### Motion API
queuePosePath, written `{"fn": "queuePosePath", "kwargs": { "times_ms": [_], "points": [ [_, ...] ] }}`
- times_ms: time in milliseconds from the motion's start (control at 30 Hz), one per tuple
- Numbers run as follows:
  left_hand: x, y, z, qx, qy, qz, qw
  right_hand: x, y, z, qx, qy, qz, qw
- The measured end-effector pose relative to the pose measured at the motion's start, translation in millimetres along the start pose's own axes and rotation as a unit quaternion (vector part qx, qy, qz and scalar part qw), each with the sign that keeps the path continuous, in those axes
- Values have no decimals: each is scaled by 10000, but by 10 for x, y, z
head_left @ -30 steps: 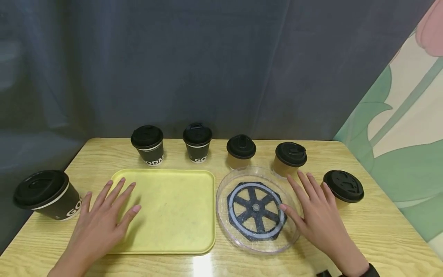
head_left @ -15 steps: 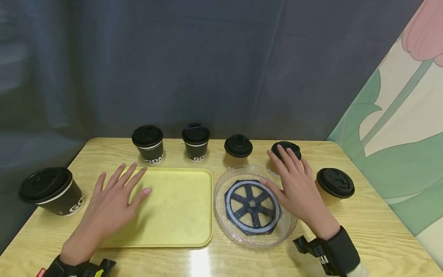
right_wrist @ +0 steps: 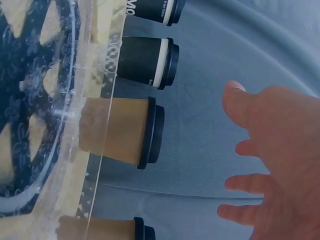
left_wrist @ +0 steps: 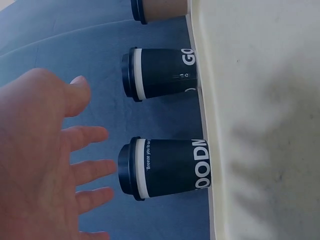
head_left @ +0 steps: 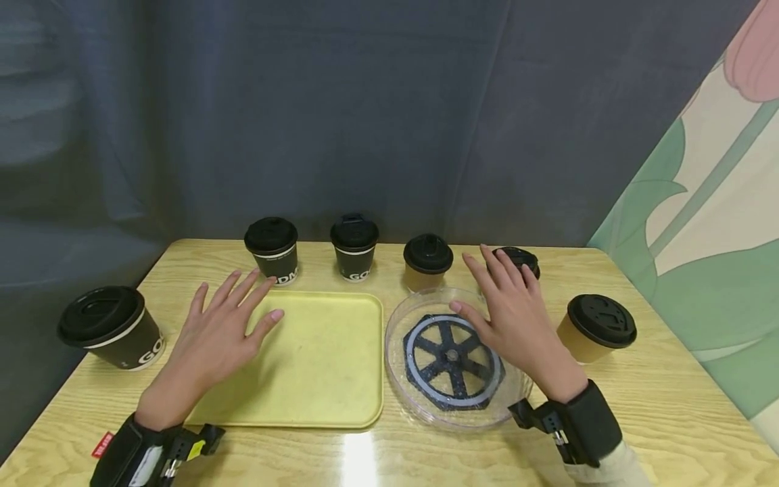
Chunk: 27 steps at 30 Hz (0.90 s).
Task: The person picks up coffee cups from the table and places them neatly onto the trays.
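Note:
My left hand (head_left: 220, 333) hovers over the left part of a yellow tray (head_left: 328, 358), fingers spread and holding nothing. Beyond its fingertips stand two black paper cups with black lids, a left one (head_left: 274, 257) and a right one (head_left: 354, 253), which the left wrist view shows side on. Over the right side of a clear round dish (head_left: 398, 392) hangs my right hand (head_left: 514, 325), also spread and holding nothing. Its fingers partly hide a lidded cup (head_left: 525, 260) behind them. A brown cup with a black lid (head_left: 426, 260) stands just left of those fingertips.
A larger black cup (head_left: 115, 331) stands at the table's left edge, and a brown lidded cup (head_left: 593, 331) right of my right hand. Inside or beneath the dish shows a dark spoked wheel shape (head_left: 452, 355). A dark curtain (head_left: 377, 122) hangs behind the table.
Both hands have moved forward over the table, the left one also rightward and the right one leftward, across a back cup. Both wrist straps have come into view. The cups stay put.

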State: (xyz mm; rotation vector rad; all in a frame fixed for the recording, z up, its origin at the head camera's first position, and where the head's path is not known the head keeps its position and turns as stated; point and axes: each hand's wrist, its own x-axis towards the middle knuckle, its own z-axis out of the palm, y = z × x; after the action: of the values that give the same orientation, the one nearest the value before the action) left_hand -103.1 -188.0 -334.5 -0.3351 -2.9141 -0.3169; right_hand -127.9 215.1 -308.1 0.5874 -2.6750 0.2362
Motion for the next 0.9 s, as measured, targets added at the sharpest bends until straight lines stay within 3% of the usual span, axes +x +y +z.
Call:
{"fn": "queuePosePath", "kwargs": {
  "times_ms": [233, 500, 900],
  "points": [
    [-17, 2, 22, 1, -159, -10, 9999, -23, 24, 17, -96, -119, -6, 9999],
    [55, 14, -33, 86, 11, 30, 10000, 40, 73, -37, -144, -155, 32, 9998],
    [18, -1, -32, 78, 10, 9, 10000, 6, 74, -2, -225, -383, 168, 9989]
  ]
}}
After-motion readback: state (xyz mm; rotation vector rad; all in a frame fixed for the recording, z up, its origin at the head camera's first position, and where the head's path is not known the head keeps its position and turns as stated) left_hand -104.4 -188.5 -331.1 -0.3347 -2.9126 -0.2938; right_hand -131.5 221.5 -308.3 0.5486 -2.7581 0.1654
